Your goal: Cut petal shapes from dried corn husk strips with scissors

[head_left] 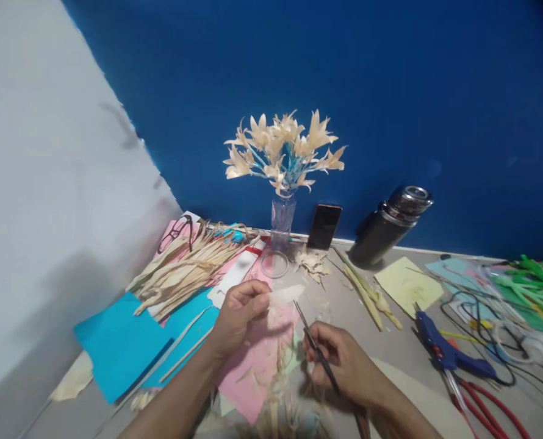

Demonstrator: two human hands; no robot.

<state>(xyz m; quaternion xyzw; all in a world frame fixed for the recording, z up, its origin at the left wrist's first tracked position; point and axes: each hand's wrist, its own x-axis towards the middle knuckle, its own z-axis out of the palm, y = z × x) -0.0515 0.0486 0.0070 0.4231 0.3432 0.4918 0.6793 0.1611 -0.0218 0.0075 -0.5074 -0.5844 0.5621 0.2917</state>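
Note:
My left hand (239,317) is closed in a pinch on a pale strip of dried husk (286,295), held above a pink paper sheet (257,360). My right hand (345,363) is closed around a pair of scissors (315,349); the thin dark blades point up and left toward the strip, their tip just below its end. Both forearms come in from the bottom edge. Loose husk scraps (280,402) lie under my hands.
A glass vase of husk flowers (283,158) stands at the blue wall, with a phone (324,226) and a dark flask (388,227) beside it. A husk pile (184,268) and blue paper (120,347) lie left. A blue glue gun (445,349), red-handled pliers (486,405), cables and green stems (532,283) lie right.

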